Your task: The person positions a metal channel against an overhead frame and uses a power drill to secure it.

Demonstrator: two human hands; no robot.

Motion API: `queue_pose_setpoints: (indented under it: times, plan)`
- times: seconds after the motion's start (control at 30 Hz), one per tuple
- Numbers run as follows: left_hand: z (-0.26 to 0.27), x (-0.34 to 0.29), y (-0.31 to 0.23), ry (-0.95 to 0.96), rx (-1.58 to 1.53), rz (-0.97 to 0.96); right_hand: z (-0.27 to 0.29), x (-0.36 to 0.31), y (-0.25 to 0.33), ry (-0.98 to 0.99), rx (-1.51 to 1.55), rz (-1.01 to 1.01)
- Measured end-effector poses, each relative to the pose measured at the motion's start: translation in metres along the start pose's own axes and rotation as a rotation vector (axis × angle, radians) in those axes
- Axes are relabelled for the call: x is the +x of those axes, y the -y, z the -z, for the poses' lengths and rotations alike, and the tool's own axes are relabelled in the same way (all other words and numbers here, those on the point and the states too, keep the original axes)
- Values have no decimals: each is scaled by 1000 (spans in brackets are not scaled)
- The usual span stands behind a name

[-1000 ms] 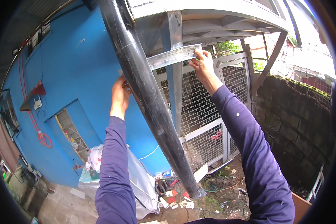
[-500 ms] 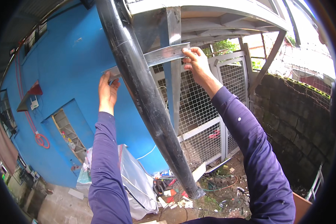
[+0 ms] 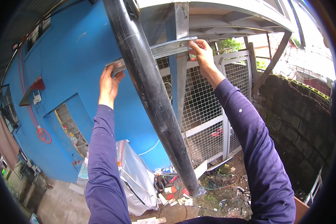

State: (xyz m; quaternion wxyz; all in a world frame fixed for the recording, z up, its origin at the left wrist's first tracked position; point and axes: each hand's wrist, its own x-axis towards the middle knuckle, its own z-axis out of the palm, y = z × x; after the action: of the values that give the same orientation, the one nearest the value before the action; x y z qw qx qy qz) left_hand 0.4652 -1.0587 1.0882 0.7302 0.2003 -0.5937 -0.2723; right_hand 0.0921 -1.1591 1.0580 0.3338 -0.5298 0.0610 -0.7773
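A long grey metal channel strip (image 3: 171, 47) runs crosswise behind a leaning black pole (image 3: 147, 84), which hides its middle. My left hand (image 3: 109, 86) is closed on the strip's left end, thumb and fingers pinching it in front of the blue wall. My right hand (image 3: 204, 59) grips the other end, raised slightly higher than the left. Right of the pole, the strip crosses in front of an upright grey metal post (image 3: 180, 76); whether it touches the post or the pole, I cannot tell.
A white-framed mesh gate (image 3: 201, 104) stands behind the post, and a mossy block wall (image 3: 291, 119) is at the right. A plastic-covered bulky object (image 3: 138, 183) stands below my left arm. Cables and scraps (image 3: 179, 198) litter the ground around the pole's foot.
The strip has turned in my hands: its broad face showed before, and now a lengthwise ridge and its upper edge show. Both hands still hold its ends. The whole view has shifted slightly.
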Motion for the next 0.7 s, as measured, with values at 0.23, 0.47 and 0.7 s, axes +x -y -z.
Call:
queue_pose_setpoints:
  times: [0.23,0.47,0.7]
  plan:
    - [-9,-6,-5,-169,235,102,13,-11,15,8,-77,-87]
    - [10,6,4,-273,278,291,22,-48,10,174,-183,133]
    - [-7,-7,-5,-295,297,437,41,-35,5,197,-185,206]
